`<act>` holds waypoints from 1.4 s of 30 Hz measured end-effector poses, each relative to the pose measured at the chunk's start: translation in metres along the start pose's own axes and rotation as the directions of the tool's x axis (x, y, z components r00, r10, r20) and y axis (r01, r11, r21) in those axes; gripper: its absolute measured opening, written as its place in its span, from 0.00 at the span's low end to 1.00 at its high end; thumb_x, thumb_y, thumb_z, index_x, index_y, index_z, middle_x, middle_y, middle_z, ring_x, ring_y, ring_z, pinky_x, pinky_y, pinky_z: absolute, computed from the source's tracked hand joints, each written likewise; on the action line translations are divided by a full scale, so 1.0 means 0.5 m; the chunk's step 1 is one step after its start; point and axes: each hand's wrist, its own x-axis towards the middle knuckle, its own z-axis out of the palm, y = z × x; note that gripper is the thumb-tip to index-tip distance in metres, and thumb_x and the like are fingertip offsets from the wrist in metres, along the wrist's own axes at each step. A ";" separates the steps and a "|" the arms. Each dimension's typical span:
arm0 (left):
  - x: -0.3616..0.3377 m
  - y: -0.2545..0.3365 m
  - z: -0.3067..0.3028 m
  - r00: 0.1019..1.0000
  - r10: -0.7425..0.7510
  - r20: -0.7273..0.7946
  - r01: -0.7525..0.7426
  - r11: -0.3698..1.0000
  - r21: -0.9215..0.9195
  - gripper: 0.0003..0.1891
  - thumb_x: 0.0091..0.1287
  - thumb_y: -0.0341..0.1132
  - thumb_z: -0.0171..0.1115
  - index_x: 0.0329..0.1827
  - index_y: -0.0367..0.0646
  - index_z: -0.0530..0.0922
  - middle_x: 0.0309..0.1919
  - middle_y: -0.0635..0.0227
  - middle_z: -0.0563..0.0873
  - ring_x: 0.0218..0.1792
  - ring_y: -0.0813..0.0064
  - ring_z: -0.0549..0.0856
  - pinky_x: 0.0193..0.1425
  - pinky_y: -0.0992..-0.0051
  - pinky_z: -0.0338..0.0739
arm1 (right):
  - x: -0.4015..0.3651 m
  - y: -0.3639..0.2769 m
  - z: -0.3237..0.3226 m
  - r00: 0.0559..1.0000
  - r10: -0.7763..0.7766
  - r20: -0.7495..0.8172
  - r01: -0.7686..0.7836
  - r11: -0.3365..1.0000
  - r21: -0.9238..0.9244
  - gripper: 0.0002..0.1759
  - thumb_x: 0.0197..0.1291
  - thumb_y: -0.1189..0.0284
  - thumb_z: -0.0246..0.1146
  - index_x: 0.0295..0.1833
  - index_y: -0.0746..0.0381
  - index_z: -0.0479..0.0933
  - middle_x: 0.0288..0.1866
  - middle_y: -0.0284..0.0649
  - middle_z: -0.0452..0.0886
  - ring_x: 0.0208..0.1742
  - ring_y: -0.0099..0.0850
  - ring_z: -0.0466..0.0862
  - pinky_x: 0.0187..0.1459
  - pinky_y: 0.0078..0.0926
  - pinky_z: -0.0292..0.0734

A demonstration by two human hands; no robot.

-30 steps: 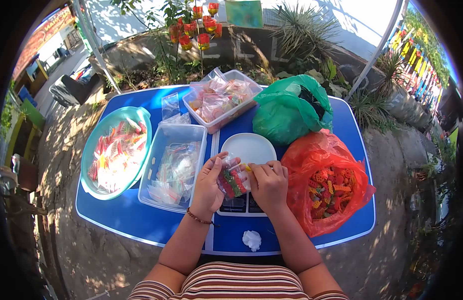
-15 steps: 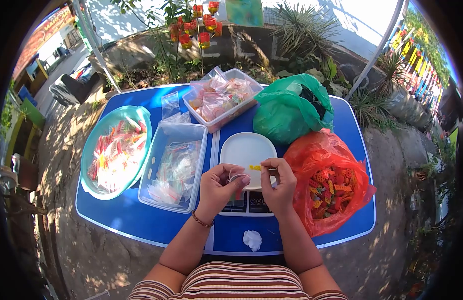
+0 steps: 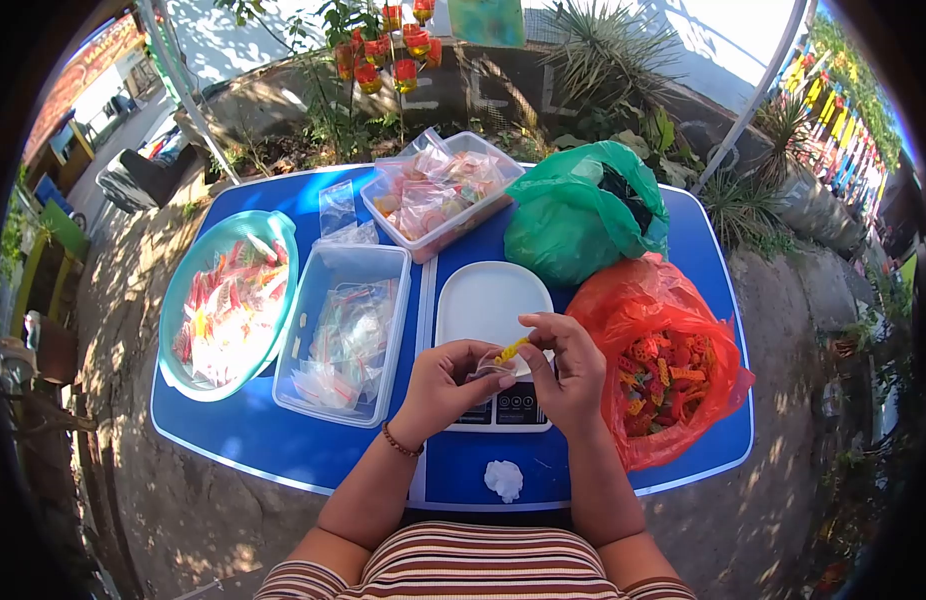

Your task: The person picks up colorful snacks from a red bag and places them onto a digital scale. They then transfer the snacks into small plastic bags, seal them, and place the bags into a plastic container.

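My left hand [image 3: 435, 390] is closed on the rim of a small clear plastic bag [image 3: 489, 368], holding its mouth spread. A yellow, ridged snack piece [image 3: 513, 349] is pinched in my right hand [image 3: 568, 372], right at the bag's mouth. Both hands hover over the near part of a digital kitchen scale [image 3: 521, 408] with a white tray [image 3: 491, 300]. To the right of my right hand, an open red plastic bag [image 3: 623, 300] holds many red, orange and yellow snack pieces [image 3: 665, 380].
Left stand a clear tub [image 3: 391, 340] of small plastic bags and a turquoise basket [image 3: 173, 330] of filled packets. Behind are another tub [image 3: 445, 240] of filled bags and a green plastic bag [image 3: 558, 235]. Crumpled white tissue [image 3: 503, 480] lies near the blue table's [image 3: 233, 440] front edge.
My right hand has brought the yellow snack piece left and down to the small bag's mouth. My left hand has turned the bag's opening toward it.
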 end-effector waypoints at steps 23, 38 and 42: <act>0.001 -0.002 0.013 0.990 0.096 -0.106 -0.080 0.985 0.150 0.18 0.82 0.42 0.61 0.56 0.34 0.88 0.37 0.69 0.92 0.37 0.87 0.84 0.42 0.82 0.80 | 0.011 -0.002 -0.025 0.964 0.033 0.263 -0.031 0.999 -0.010 0.06 0.64 0.80 0.69 0.45 0.67 0.81 0.57 0.45 0.85 0.48 0.23 0.79 0.51 0.23 0.72; -0.002 0.001 -0.001 0.997 -0.009 0.075 0.018 0.993 -0.117 0.20 0.70 0.25 0.73 0.64 0.32 0.82 0.48 0.65 0.91 0.45 0.83 0.88 0.49 0.83 0.83 | -0.001 -0.006 -0.017 0.990 0.136 0.039 -0.141 0.953 0.267 0.06 0.66 0.85 0.68 0.47 0.68 0.81 0.44 0.38 0.88 0.45 0.22 0.84 0.49 0.20 0.79; 0.003 -0.011 0.007 0.996 0.084 0.008 -0.083 0.996 -0.031 0.21 0.65 0.23 0.76 0.61 0.33 0.83 0.49 0.62 0.91 0.48 0.79 0.90 0.53 0.80 0.86 | -0.002 -0.003 -0.027 0.974 0.210 0.085 -0.223 0.827 0.517 0.06 0.68 0.87 0.66 0.48 0.71 0.80 0.45 0.43 0.87 0.49 0.25 0.87 0.53 0.21 0.83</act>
